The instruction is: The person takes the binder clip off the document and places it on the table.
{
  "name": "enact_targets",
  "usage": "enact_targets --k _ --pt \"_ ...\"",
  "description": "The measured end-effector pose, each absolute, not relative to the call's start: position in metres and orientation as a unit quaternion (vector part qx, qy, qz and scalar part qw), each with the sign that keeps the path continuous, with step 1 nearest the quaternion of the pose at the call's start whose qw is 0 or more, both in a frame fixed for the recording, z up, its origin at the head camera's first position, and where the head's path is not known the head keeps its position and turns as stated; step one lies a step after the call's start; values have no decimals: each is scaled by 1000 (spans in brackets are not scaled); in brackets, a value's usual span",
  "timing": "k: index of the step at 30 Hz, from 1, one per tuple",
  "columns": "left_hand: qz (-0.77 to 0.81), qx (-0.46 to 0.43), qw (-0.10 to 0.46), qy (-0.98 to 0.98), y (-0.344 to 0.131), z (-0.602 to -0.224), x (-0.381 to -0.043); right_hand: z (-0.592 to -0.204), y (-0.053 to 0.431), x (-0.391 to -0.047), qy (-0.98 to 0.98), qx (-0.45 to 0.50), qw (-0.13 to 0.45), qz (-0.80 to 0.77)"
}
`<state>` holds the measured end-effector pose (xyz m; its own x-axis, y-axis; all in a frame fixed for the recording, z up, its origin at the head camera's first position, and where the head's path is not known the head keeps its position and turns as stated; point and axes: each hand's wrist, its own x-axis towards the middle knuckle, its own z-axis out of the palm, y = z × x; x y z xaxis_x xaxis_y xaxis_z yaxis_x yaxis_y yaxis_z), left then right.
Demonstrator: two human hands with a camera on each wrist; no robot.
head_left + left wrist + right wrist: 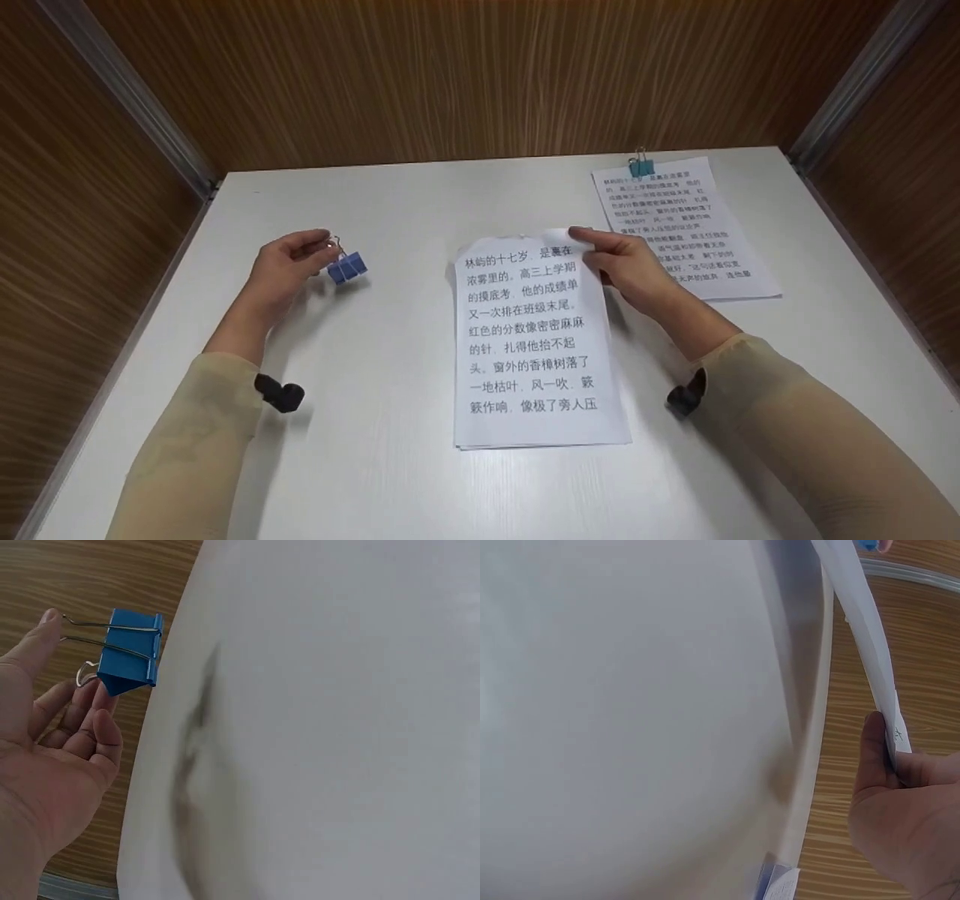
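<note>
A blue binder clip (347,268) hangs from my left hand (291,259), left of the middle. In the left wrist view the thumb meets the tips of the wire handles on the blue body (132,645), with the fingers curled on the other side. My right hand (637,270) pinches the upper right corner of a small stack of printed paper sheets (529,337). The stack's top edge is raised and bent, its lower edge close over the table. From the right wrist view the sheets (862,622) show edge-on between thumb and fingers.
A second printed stack (694,225) lies at the back right, partly behind my right hand, with a teal binder clip (641,167) on its top edge. Everything is over a white table (390,465). Wood-grain panels (480,75) stand behind it and at both sides.
</note>
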<state>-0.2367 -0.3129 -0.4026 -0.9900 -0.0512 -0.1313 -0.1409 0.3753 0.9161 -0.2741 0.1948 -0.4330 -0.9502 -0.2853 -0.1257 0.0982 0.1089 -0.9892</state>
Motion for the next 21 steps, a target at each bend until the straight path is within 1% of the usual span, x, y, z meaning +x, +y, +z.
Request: enact_targets --k 5,12,16,21 --pt "546 -58 52 834 -328 -411 -232 -433 193 -274 731 -59 142 -665" --pt "554 -73 81 825 -342 -421 -231 -433 194 -274 738 -61 134 -658" --pt "562 -79 92 818 -344 -418 -227 -433 193 -275 737 -58 136 -660" --pt "548 -75 100 827 -339 -404 -219 -433 193 -275 737 -48 141 -660"
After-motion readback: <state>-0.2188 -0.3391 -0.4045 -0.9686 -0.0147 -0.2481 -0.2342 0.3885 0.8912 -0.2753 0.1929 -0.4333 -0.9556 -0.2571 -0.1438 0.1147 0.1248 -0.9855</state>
